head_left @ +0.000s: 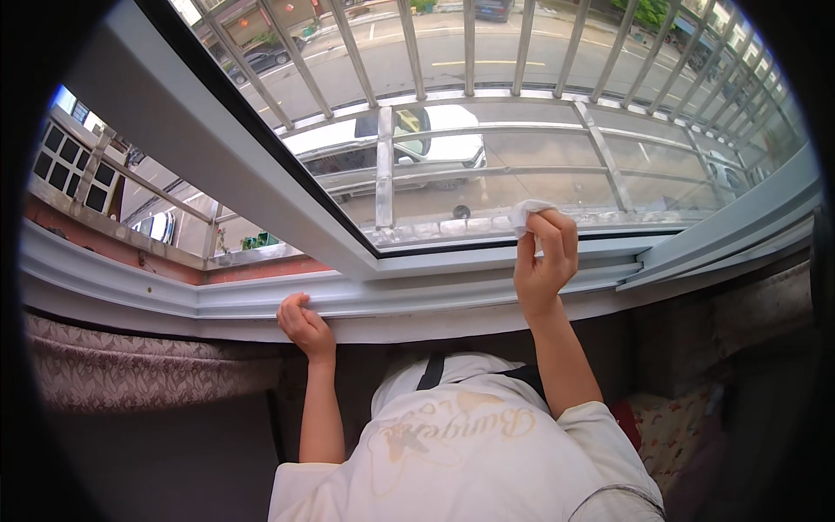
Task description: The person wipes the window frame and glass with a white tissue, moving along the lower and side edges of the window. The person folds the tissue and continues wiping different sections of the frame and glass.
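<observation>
Right hand (pixel 548 259): pinching the white cloth (pixel 526 211)
White cloth: right of the picture's middle, by the window (pixel 461 262)
Left hand (pixel 304 327): bent fingers on the sill (pixel 409 327), left of middle; can't tell if holding anything

This looks like a room in a home, above street level. A white-framed sliding window (pixel 252 148) crosses the frame, and beyond it a metal safety cage (pixel 384 174) of the household sort spans the upper half, overlooking a road (pixel 496 78) and a parked white car (pixel 457 119). Indoors, leaf-patterned fabric (pixel 148 365) at lower left, curtain or upholstery, and a printed cloth (pixel 674 431) at lower right suggest domestic furnishing.
</observation>
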Available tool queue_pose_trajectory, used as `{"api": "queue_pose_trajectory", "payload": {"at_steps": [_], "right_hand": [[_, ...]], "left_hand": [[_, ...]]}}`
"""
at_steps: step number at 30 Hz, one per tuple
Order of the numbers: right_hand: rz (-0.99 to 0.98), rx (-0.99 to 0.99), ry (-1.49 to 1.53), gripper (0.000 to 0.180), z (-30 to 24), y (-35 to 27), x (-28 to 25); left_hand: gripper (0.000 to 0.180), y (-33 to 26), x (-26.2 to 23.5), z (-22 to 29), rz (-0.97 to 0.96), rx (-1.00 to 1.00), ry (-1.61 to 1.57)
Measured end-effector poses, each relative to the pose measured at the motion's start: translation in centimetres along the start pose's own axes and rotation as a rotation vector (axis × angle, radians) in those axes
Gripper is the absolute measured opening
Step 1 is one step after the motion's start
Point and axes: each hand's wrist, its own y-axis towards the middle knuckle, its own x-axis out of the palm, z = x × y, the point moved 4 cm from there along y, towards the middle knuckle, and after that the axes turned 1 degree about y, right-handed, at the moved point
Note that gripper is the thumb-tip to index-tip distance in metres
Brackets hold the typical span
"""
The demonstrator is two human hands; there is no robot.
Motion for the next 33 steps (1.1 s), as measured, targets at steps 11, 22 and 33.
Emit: {"api": "queue_pose_trajectory", "payload": {"at_steps": [11,22,33], "right_hand": [[-0.401,0.054,-0.198,0.02,3.7,-4.6,-2.5],[-0.578,-0.19,0.049,0.038,-6.0,-7.0,7.8],[-0.484,-0.067,-0.002,0.034,0.0,-6.4,1.5]], "left_hand": [[0.021,0.1,-0.1,0.3,0.018,0.002,-0.028],[0.022,0.3,0.1,0.6,0.036,-0.006,-0.006],[0.021,0.2,0.0,0.5,0.038,-0.013,-0.033]]}}
